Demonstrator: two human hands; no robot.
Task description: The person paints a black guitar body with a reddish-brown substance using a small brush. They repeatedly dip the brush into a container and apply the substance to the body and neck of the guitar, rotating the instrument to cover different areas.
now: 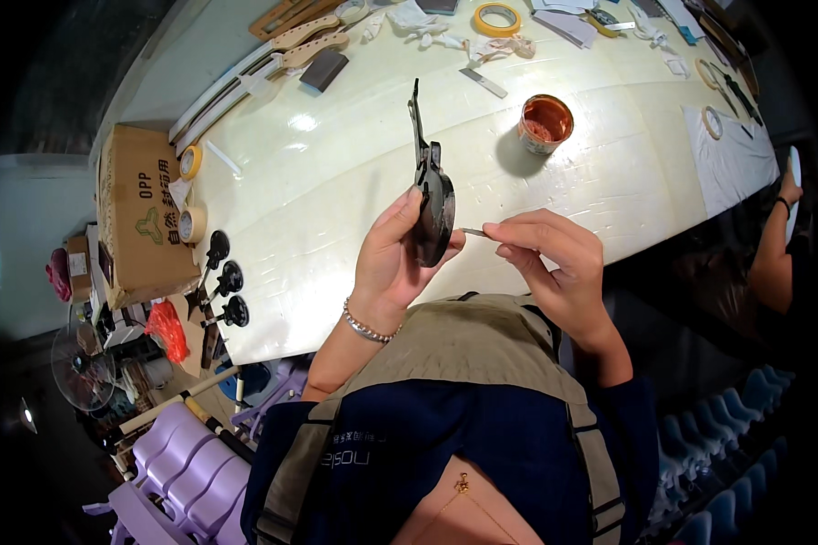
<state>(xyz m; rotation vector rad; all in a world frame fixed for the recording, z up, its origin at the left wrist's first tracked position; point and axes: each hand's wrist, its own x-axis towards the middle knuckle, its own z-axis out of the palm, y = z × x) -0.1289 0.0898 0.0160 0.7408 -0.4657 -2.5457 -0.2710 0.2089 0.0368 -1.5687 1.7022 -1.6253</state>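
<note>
My left hand [389, 250] grips a glossy black rounded piece [433, 213] with a long narrow arm, tilted up on edge over the table's near side. Its fingers wrap behind the round part. My right hand [554, 259], just right of it, pinches a thin metal strip-like tool [473, 232] between thumb and fingertips. The tool's tip points left at the black piece's lower edge; I cannot tell whether they touch. Beyond my right hand stands an open can [545, 124] with reddish-brown stuff inside. Farther back a flat scraper blade [483, 83] lies on the table.
The white table [327, 191] carries guitar necks [304, 41], a dark block [324, 71] and tape rolls [497, 19]. Three black round pieces [231, 277] stick out at its left edge by a cardboard box [145, 209]. Another person's arm [773, 245] is at right.
</note>
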